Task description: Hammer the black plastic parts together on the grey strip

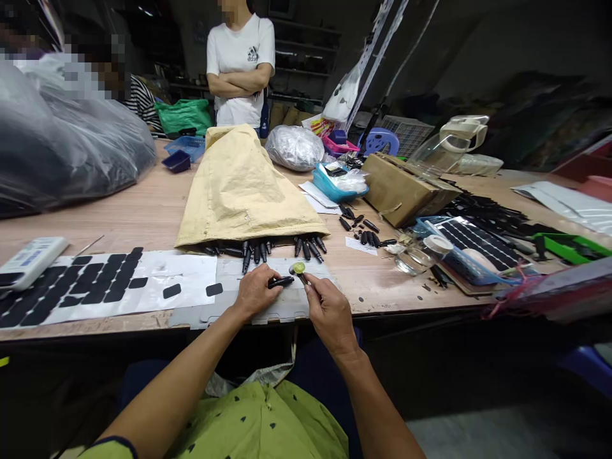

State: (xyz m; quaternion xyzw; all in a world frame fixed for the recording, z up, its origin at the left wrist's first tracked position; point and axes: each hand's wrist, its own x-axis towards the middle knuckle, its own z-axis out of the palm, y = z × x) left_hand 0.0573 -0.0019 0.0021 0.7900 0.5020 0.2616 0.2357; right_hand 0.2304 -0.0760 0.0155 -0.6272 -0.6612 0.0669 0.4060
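Observation:
My left hand (257,290) is closed round a slim black tubular piece (281,281), which points to the right near the table's front edge. In my right hand (329,312) is a small hammer (299,268) with a yellow-green end and a grey end. Its head is just above and right of the black piece, and my fingers hide most of the handle. Beneath both hands lies a greyish sheet (229,306). Several similar black tubular pieces (257,252) stick out from under the front edge of a yellow cloth bag (239,191).
Left, a white sheet (157,306) carries black rounded patches, beside a white device (36,261). Right are loose black pieces (356,221), a clear jar (418,255), a cardboard box (399,191) and a blue basket (466,255). A person (241,70) stands across the table, arms folded.

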